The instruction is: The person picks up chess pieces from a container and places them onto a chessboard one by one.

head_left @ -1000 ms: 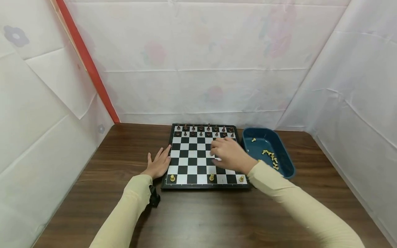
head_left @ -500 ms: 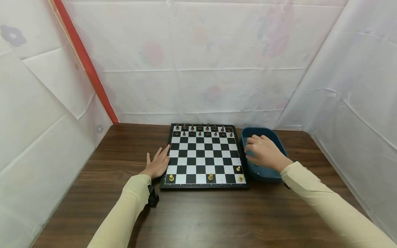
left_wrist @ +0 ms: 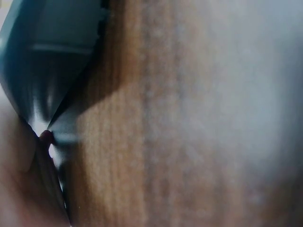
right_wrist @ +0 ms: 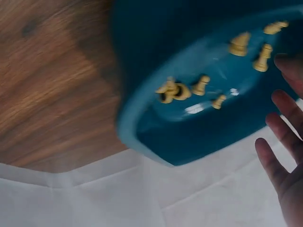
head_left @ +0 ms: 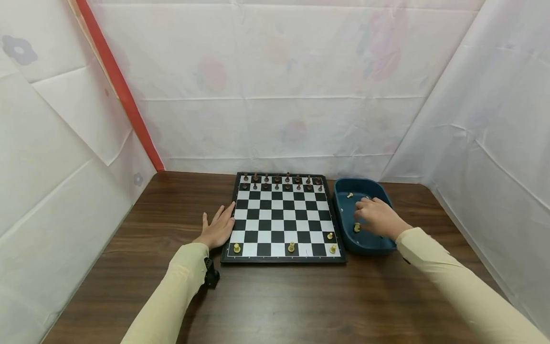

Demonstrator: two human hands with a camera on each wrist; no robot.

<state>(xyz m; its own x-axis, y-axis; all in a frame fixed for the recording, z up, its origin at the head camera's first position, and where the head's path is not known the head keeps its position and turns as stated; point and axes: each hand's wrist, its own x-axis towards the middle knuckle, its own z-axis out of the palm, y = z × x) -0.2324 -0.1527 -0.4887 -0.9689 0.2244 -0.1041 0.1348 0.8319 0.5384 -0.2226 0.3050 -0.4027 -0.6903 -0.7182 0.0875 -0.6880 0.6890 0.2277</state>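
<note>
My left hand (head_left: 216, 229) lies at the left edge of the chessboard (head_left: 277, 216), fingers spread and fingertips touching its frame. My right hand (head_left: 379, 218) is over the blue tray (head_left: 345, 237), holding nothing that I can see. Its fingers (right_wrist: 284, 130) are apart and loosely bent in the right wrist view. Yellow chess pieces (right_wrist: 200, 85) lie scattered in the tray, partly hidden by the hand in the head view. On the board's near side stand a yellow piece (head_left: 237, 248) at the left corner, another yellow piece (head_left: 291, 247) mid-row, a corner piece (head_left: 333, 249) at right and a pawn (head_left: 330, 236) ahead of it.
Two rows of dark chess pieces (head_left: 277, 186) fill the board's far side. The tray stands close against the board's right edge on the brown wooden table (head_left: 275, 301). White sheeting (head_left: 275, 129) hangs behind and at both sides.
My right hand has moved right from above the board to the tray, then slightly deeper into it. A yellow pawn now stands ahead of the right corner piece. The left hand stays put.
</note>
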